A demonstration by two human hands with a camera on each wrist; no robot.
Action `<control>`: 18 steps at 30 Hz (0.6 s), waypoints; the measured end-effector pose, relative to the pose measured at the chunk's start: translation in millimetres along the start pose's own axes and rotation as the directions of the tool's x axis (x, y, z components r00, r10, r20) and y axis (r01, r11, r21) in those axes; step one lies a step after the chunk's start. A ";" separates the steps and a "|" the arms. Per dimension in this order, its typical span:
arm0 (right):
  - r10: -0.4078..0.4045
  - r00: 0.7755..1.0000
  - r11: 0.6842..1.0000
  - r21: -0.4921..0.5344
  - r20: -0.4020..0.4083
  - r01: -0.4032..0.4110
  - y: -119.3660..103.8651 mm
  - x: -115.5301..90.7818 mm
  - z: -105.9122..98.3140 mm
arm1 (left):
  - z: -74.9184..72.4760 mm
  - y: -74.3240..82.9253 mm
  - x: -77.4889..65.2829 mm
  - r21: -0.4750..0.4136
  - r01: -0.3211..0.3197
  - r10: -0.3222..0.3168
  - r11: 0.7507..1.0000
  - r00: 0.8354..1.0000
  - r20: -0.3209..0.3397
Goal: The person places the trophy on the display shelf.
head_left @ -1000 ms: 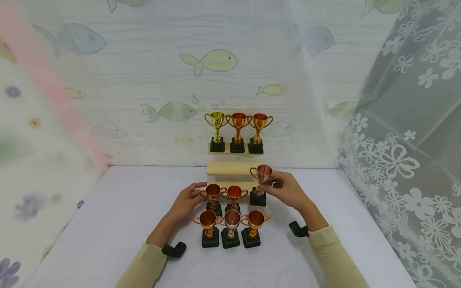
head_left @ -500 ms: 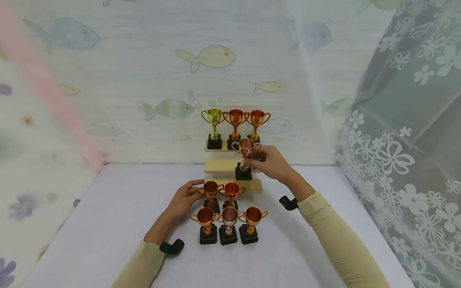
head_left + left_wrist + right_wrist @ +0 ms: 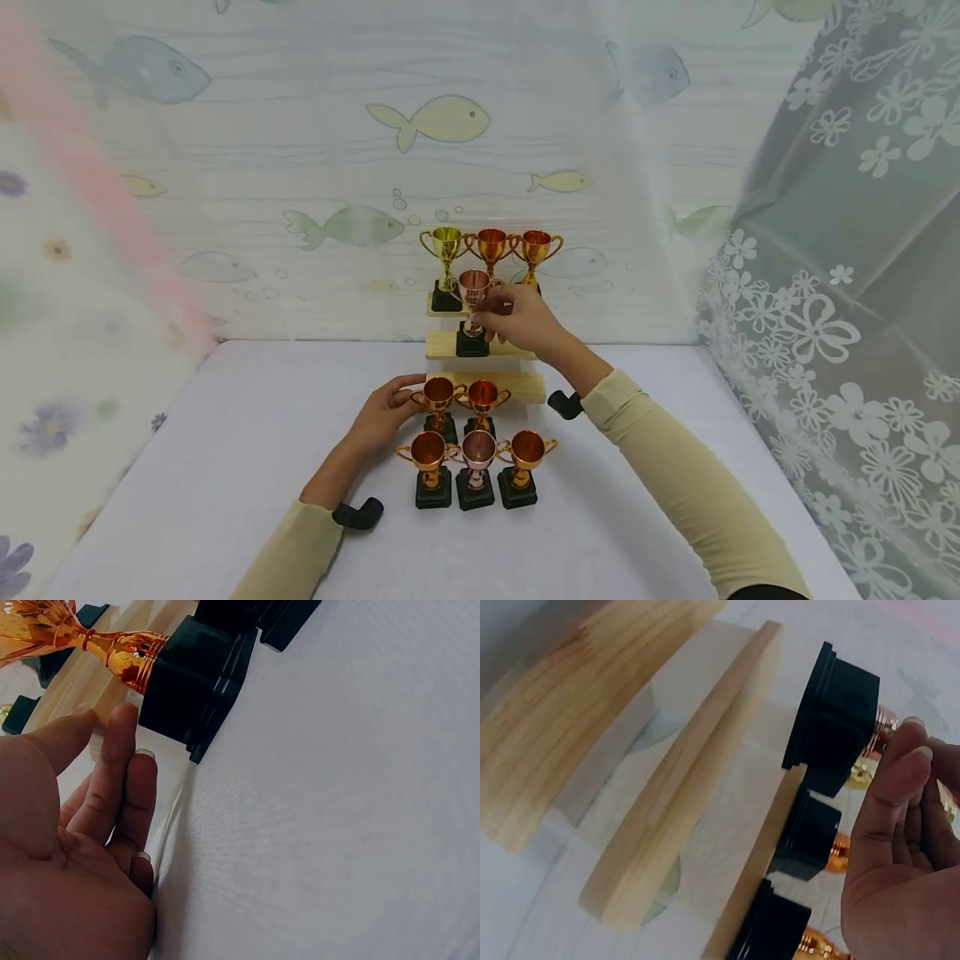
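Observation:
My right hand (image 3: 517, 317) pinches a rose-gold trophy cup (image 3: 473, 287) by its narrow stem, held upright in front of the middle step of a wooden tiered shelf (image 3: 517, 385). In the right wrist view, the cup's black base (image 3: 840, 712) is apart from the middle board (image 3: 682, 772). My left hand (image 3: 381, 417) holds the left end of the lowest board between thumb and fingers; in the left wrist view, the fingertips (image 3: 124, 716) meet the wood beside a copper-coloured trophy (image 3: 135, 660). That trophy (image 3: 438, 393) stands in front of the shelf.
On the top step stand a yellow-gold trophy (image 3: 446, 243) and two orange-gold ones (image 3: 537, 247). A red-orange trophy (image 3: 483, 395) stands near my left hand. Closer in is a row: two copper cups (image 3: 428, 452) with a pinkish one (image 3: 477, 450) between. Cloth hangs behind.
My right hand has lifted the rose-gold trophy from the right of the lowest step, carrying it up and left to the middle step. My left hand stays in place.

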State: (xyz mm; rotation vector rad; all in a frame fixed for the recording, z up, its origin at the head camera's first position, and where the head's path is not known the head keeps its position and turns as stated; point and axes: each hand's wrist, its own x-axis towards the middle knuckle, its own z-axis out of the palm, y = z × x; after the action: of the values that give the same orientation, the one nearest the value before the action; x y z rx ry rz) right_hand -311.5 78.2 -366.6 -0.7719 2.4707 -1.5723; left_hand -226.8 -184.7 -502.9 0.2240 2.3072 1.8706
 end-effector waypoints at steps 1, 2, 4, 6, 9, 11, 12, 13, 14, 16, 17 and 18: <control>0.007 1.000 1.000 0.015 0.002 -0.007 -0.8 2.0 2.3 | -0.1 -0.6 0.2 -0.004 -0.002 0.002 1.000 1.000 0.001; 0.015 1.000 1.000 0.023 0.003 -0.015 -1.4 4.1 4.4 | -0.6 -3.3 1.9 -0.002 -0.003 0.003 1.000 1.000 0.003; 0.029 1.000 0.999 0.037 0.001 -0.029 -2.3 7.8 8.7 | -1.7 -10.8 5.6 0.004 -0.007 0.007 1.000 1.000 0.003; 0.046 0.999 0.998 0.034 -0.002 -0.046 -2.6 10.6 12.9 | -1.9 -19.0 8.8 0.002 -0.007 0.007 1.000 1.000 0.000; 0.075 0.997 0.997 0.024 0.000 -0.075 -2.8 15.8 18.0 | -3.1 -29.4 14.7 0.005 -0.009 0.009 1.000 1.000 -0.011; 0.085 0.996 0.996 0.020 0.000 -0.085 -1.9 18.8 21.1 | -2.9 -31.7 15.8 0.007 -0.012 0.012 1.000 1.000 -0.018; 0.092 0.996 0.996 0.021 -0.001 -0.092 -1.4 20.1 22.5 | -2.9 -32.4 16.1 0.008 -0.013 0.014 1.000 1.000 -0.020; 0.099 0.995 0.995 0.020 -0.003 -0.099 -0.6 21.4 24.1 | -2.8 -32.8 16.2 0.009 -0.017 0.017 1.000 1.000 -0.023; 0.104 0.995 0.994 0.020 -0.003 -0.104 0.2 22.6 25.5 | -2.7 -32.9 16.2 0.008 -0.019 0.020 1.000 1.000 -0.024; 0.122 0.993 0.992 0.026 -0.005 -0.122 1.7 24.5 28.3 | -2.3 -33.0 16.1 0.005 -0.029 0.029 1.000 0.999 -0.019; 0.130 0.991 0.991 0.028 -0.004 -0.130 1.6 24.7 29.6 | -2.1 -33.1 16.2 -0.001 -0.030 0.030 1.000 0.999 -0.019; 0.135 0.991 0.990 0.026 -0.002 -0.135 1.3 24.9 30.9 | -1.9 -33.0 16.1 -0.002 -0.031 0.031 1.000 0.999 -0.018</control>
State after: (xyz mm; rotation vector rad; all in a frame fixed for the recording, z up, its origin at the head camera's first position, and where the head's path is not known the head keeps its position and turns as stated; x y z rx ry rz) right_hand -322.5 41.6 -377.5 -0.5842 2.4435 -1.5557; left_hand -243.4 -189.8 -535.4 0.2453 2.3266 1.8978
